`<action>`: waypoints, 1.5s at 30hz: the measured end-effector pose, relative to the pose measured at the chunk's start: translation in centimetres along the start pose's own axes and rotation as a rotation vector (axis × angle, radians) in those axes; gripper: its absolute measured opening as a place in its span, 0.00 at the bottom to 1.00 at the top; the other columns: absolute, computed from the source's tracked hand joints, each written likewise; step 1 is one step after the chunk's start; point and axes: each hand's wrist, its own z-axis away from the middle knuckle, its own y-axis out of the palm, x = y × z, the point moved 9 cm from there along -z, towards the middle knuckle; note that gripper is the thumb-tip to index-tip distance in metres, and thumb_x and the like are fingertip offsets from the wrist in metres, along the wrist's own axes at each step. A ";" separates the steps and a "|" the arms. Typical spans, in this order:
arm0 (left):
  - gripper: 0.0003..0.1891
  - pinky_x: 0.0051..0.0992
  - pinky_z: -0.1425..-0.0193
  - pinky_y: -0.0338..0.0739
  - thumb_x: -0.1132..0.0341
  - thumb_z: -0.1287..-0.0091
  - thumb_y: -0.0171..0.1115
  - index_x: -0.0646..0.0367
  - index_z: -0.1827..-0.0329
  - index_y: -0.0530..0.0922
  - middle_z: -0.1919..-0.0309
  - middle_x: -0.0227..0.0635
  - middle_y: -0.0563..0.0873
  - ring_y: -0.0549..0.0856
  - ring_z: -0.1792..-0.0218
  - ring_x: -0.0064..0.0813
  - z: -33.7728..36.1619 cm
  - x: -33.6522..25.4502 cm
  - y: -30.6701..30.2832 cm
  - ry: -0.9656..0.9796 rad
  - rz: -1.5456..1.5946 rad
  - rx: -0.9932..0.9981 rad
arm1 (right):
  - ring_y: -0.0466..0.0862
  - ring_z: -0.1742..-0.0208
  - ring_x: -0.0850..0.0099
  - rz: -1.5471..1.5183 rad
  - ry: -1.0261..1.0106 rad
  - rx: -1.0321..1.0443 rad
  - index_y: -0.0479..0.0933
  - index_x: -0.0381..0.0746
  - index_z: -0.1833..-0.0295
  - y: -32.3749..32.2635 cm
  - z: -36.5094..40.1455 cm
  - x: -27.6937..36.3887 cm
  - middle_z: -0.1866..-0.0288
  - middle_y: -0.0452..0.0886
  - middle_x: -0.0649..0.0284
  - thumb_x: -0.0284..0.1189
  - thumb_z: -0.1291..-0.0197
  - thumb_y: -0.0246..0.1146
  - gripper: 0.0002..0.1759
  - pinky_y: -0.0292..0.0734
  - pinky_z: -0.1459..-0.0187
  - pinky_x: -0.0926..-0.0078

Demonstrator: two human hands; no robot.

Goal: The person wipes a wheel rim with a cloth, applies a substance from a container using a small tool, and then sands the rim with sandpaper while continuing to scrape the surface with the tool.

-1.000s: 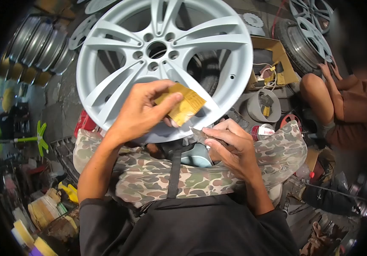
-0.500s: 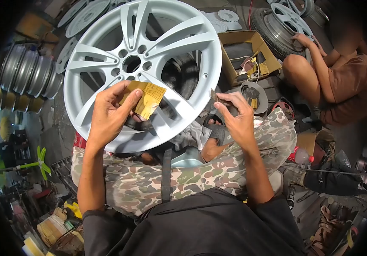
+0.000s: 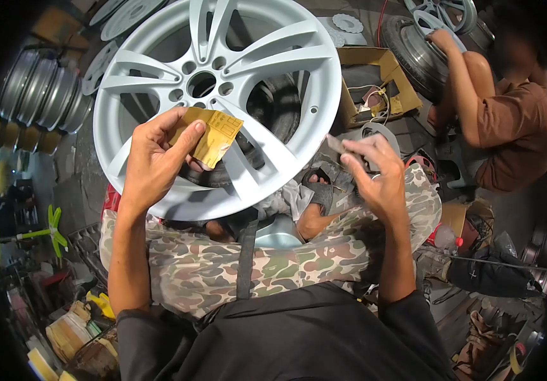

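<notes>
Between the thumb and fingers of my left hand (image 3: 162, 152) is a yellow-brown paper sheet (image 3: 221, 136) with dark printing and a torn lower edge, held over the wheel. My right hand (image 3: 378, 174) pinches a small grey flat piece (image 3: 335, 145) to the right of the wheel's rim. The piece is slightly blurred, and I cannot make out what it is. A large pale grey alloy wheel (image 3: 329, 82) with paired spokes lies in front of me above my camouflage-trousered legs. The left hand's fingertips are partly hidden behind the sheet.
An open cardboard box (image 3: 400, 89) with cables stands right of the wheel. A co-worker in a brown shirt (image 3: 518, 136) crouches at the right beside a tyre (image 3: 407, 57). Stacked rims (image 3: 45, 92) stand at left; a bottle (image 3: 444, 237) lies near my right knee.
My right hand has moved right, away from the rim, with the grey piece. The wheel has shifted slightly in view. The co-worker's arm and knee have changed position.
</notes>
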 end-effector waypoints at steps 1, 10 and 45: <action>0.11 0.16 0.71 0.77 0.66 0.22 0.65 0.69 0.53 0.83 0.69 0.29 0.86 0.82 0.72 0.12 0.0 0.0 0.0 0.002 -0.016 -0.005 | 0.84 0.61 0.64 0.050 -0.021 -0.031 0.86 0.32 0.49 -0.4 -0.5 0.0 0.61 0.82 0.56 0.21 0.40 0.73 0.13 0.78 0.56 0.69; 0.11 0.14 0.72 0.76 0.66 0.23 0.65 0.69 0.51 0.84 0.70 0.28 0.86 0.81 0.72 0.10 0.2 0.2 -0.3 -0.010 -0.013 -0.024 | 0.85 0.61 0.62 0.017 -0.046 0.110 0.86 0.31 0.49 1.4 1.0 1.1 0.62 0.81 0.56 0.18 0.43 0.74 0.15 0.79 0.57 0.68; 0.10 0.17 0.71 0.82 0.69 0.23 0.64 0.71 0.52 0.82 0.67 0.32 0.87 0.84 0.72 0.14 0.2 -0.7 -0.4 0.003 -0.010 -0.023 | 0.85 0.58 0.65 -0.094 0.003 -0.045 0.86 0.34 0.48 1.3 -0.6 -2.9 0.59 0.82 0.57 0.25 0.36 0.71 0.12 0.79 0.55 0.69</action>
